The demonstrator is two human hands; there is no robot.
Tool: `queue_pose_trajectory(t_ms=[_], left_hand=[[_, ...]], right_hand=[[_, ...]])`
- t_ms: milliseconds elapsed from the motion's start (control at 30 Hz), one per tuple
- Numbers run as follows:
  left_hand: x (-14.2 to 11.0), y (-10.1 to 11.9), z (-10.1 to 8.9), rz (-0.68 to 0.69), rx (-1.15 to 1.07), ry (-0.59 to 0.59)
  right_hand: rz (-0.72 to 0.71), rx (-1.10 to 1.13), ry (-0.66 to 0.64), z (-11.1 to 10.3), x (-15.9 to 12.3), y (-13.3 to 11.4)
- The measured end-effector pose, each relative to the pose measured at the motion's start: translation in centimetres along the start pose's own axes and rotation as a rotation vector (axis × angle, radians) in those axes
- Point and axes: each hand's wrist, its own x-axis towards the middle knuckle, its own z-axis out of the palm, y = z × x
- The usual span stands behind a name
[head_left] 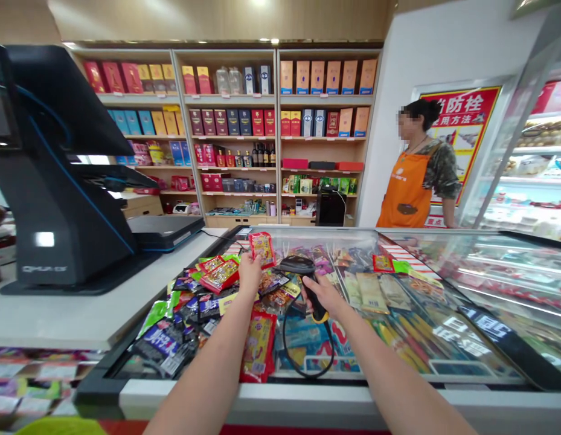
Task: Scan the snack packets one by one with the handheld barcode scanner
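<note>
Above the glass lid of a chest freezer, my left hand is closed on the edge of a red and yellow snack packet, held upright. My right hand wraps round the handle of a black barcode scanner, whose head points left toward that packet. The scanner's cable loops down over the glass. Under and left of my left arm lies a heap of snack packets, mostly dark with some red and green ones. A larger red and yellow packet lies between my forearms.
A black checkout terminal and a flat scale stand on the white counter at left. Shelves of boxed goods line the back wall. A person in an orange apron stands behind the freezer at right, near a glass-fronted cabinet.
</note>
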Motion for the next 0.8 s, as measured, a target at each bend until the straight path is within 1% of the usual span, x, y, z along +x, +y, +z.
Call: queue_pose_trajectory(t_ms=[100, 200, 267, 467, 600, 800], left_hand=[[-0.4, 0.1, -0.7, -0.042, -0.068, -0.015], [-0.8, 0.8, -1.5, -0.054, -0.056, -0.009], [-0.9, 1.1, -1.7, -0.047, -0.029, -0.006], [-0.8, 0.6, -1.2, -0.013, 0.023, -0.029], [-0.7, 0.3, -1.1, 0.003, 0.036, -0.022], [-0.8, 0.4, -1.0, 0.011, 0.066, -0.028]], right_hand=[[0.004, -0.034, -0.021, 0.2, -0.1, 0.0], [0.022, -0.050, -0.036, 0.3, -0.1, 0.0], [0.027, -0.053, -0.048, 0.3, -0.1, 0.1], [0.038, -0.049, -0.049, 0.2, -0.3, 0.0], [0.042, -0.049, -0.045, 0.3, -0.5, -0.3], [0.038, -0.034, -0.039, 0.4, -0.2, -0.1]])
